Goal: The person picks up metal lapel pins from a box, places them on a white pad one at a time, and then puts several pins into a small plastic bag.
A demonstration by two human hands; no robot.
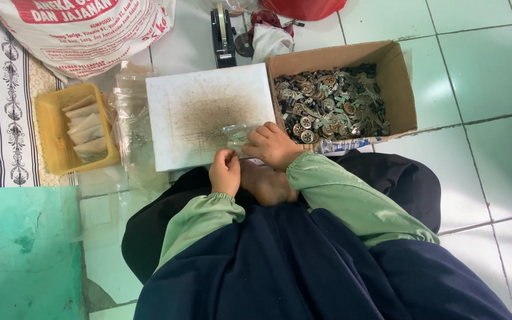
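Note:
My left hand (225,172) and my right hand (272,146) meet at the near edge of a white board (185,101) smudged dark in the middle. Both pinch a small clear plastic bag (237,135) that lies on the board, the right hand on its right side, the left at its lower edge. What is inside the bag is too small to tell. Right beside my right hand stands an open cardboard box (399,83) filled with several small metal discs and greenish parts (330,104).
A yellow tray (47,127) holding folded clear bags sits left of the board, with loose clear plastic sheets (130,118) between them. A big printed sack (84,29) lies at the back left, and a black tape dispenser (223,37) stands behind the board. Tiled floor extends to the right.

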